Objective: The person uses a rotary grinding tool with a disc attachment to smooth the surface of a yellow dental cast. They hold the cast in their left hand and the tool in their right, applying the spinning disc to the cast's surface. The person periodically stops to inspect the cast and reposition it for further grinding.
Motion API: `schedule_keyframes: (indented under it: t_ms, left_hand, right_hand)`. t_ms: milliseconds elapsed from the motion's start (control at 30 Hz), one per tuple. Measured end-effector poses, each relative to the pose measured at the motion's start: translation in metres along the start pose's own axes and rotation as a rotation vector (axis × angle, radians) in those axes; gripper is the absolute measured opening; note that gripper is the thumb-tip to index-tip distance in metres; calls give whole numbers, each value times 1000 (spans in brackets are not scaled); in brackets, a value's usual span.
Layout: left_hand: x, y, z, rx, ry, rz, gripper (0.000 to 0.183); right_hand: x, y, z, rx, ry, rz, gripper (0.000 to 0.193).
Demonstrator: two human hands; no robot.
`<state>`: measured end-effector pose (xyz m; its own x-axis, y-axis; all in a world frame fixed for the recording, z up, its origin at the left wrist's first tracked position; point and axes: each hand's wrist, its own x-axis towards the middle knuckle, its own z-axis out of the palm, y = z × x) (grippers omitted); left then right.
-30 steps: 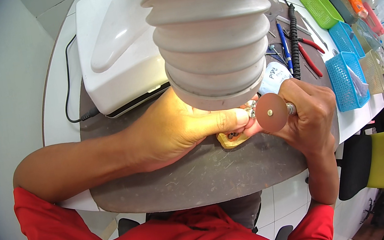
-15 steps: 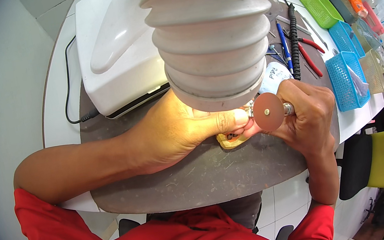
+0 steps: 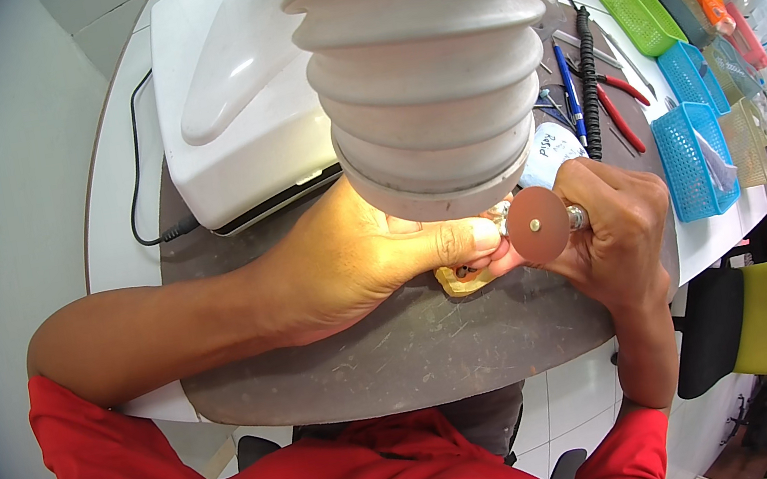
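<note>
Hiding parts of hands (image 3: 356, 256): ribbed hose (image 3: 428, 80), brown disc (image 3: 536, 207)

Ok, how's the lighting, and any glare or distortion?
In the head view, bright yellowish light falls on the left grip; the head view also shows glare on the white box and black, curved fisheye edges.

A head-worn fisheye looks closely down on the desk (image 3: 119, 258).
</note>
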<state>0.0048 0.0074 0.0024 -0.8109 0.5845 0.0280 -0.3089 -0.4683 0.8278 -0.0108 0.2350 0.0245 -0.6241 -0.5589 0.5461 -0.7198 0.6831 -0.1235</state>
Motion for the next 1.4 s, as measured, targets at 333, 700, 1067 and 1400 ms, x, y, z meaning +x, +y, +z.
schedule_keyframes:
  t_ms: [333,700,1067,1400]
  left_hand:
    - [0,3,1,-19,-31,-17,13]
    - [0,4,0,-1,-23,-31,16]
    - [1,1,-4,-42,-65,-14,19]
    - [1,1,-4,-55,-43,-42,25]
  right_hand:
    - [0,2,0,-13,-5,-20,64]
    - [-1,2,0,34,6,0,60]
    - [0,1,-1,2,-1,-10,60]
    - [0,0,-1,-14,-3,1,66]
